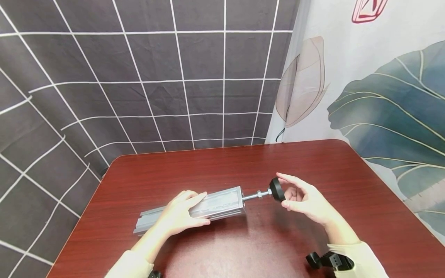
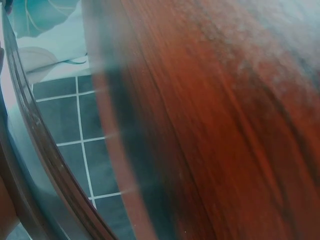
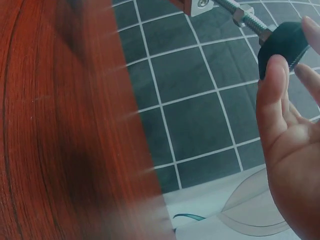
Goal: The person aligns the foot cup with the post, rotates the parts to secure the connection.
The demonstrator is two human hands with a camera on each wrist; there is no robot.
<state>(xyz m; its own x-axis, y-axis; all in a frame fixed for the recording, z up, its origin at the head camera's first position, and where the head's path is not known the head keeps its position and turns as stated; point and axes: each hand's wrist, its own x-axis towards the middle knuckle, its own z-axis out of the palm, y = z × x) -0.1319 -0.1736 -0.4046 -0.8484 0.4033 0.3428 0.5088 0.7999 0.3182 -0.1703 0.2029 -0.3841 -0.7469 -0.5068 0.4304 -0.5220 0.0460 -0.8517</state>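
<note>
A silver aluminium profile [image 1: 222,202] slants across the table, its right end raised off the surface. My left hand [image 1: 179,216] grips it near the middle, fingers over the top and thumb along the near side. From its right end plate sticks out a threaded rod [image 1: 251,197] with a hex nut [image 1: 259,194] partway along. At the rod's tip is a black levelling foot [image 1: 277,189]. My right hand [image 1: 307,197] pinches the foot's rim between thumb and fingertips, as the right wrist view also shows at the foot [image 3: 282,45]. In the left wrist view, only the profile's edge [image 2: 40,145] appears.
Under the work is a reddish-brown wooden table [image 1: 208,166] with rounded back corners. Behind it hangs a dark grey cloth [image 1: 201,96] with a white grid. A white curtain [image 1: 333,131] with leaf prints hangs at the right. Each wrist carries a black strap mount [image 1: 335,260].
</note>
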